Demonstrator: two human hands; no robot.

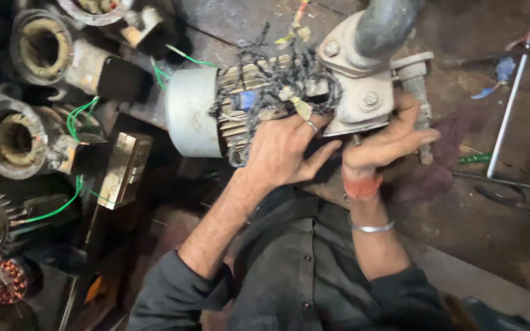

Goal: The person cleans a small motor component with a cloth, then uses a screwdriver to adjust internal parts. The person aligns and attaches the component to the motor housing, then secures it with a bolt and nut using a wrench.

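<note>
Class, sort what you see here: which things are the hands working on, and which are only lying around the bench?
In hand:
- grey finned electric motor
- tangle of black wires
- pale metal pump flange
- left hand
- right hand

Lying about:
- rusty round motor housings
- green wires
- long steel rod
- dark red rag

Dim workshop light, deep shadows left, slight motion blur.

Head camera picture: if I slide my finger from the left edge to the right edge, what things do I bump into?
Old motor stators → brass block → grey motor end cover → left hand → right hand → long metal rod.
</note>
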